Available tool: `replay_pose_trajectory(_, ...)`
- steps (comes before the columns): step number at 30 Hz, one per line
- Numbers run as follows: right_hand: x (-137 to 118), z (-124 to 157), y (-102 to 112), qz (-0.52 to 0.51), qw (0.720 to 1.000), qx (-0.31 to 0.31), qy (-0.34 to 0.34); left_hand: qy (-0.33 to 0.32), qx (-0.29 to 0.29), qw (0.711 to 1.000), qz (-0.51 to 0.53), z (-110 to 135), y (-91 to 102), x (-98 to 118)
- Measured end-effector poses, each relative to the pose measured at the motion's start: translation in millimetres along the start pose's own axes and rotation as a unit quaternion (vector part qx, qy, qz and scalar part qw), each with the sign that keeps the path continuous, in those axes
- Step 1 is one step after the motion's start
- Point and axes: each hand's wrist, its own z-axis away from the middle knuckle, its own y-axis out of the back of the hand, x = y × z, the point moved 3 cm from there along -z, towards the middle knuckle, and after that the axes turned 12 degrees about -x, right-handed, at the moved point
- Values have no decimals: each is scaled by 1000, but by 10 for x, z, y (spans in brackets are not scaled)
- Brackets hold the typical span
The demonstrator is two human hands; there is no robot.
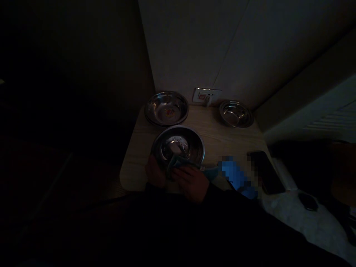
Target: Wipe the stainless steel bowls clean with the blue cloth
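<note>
A shiny metal bowl [191, 142] stands near the front of a small wooden table, its inside facing up. At its near left rim my left hand [155, 173] is closed, gripping the edge. My right hand [191, 183] presses a blue-green cloth [175, 162] against the near side of the bowl, and part of the cloth trails to the right. Dim light hides the exact finger positions, and the hands cover the near rim.
Behind stand stacked metal bowls [167, 111] at left and a smaller metal bowl [236, 115] at right. A wall socket [207, 95] holds a plug. A lit, blurred phone [236, 176] and a dark phone [267, 172] lie along the right of the wooden table [133, 167].
</note>
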Motion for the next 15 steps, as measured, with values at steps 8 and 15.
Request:
replay_pose_trajectory(8,394,317,266,101,990,-79,54,-48,-31,998,-12,-36,-29,116)
replay_pose_trajectory(15,393,225,235,133,986,-50,87,-52,-96,994,9,-173,-50,211)
